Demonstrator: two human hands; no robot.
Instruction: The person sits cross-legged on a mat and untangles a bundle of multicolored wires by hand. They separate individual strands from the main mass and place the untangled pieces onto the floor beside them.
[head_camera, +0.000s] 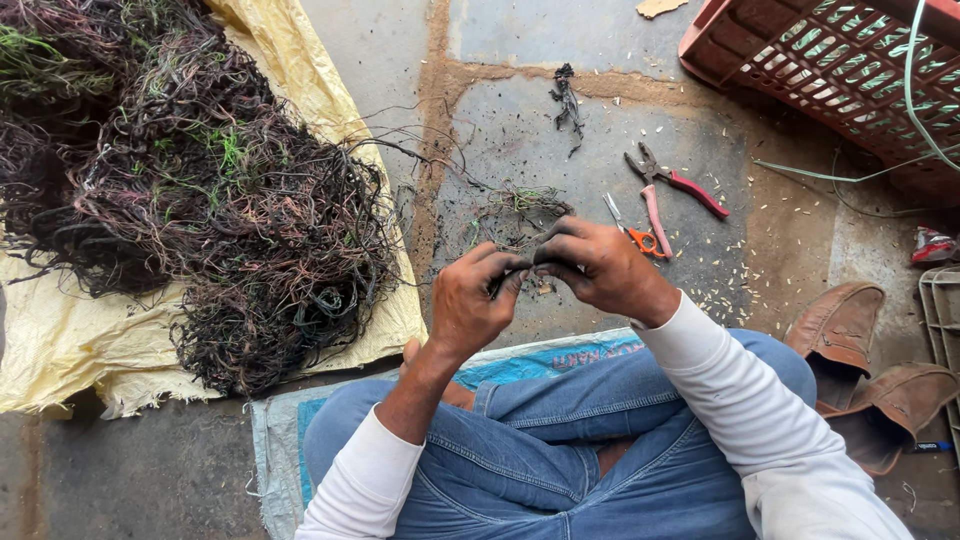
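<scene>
Both hands pinch a thin strand of wire just above the stone floor (520, 110).

The left hand (468, 305) and right hand (600, 265) meet, fingers pressed together on the wire strand (522, 272), a small loose tangle (520, 210) lying just beyond them. A big heap of wires (200, 190) sits on a yellow sheet (60, 340); pliers (675, 180) and scissors (640, 235) lie near. The strand's stiff end could prick a fingertip, or slip back into the tangle.
</scene>
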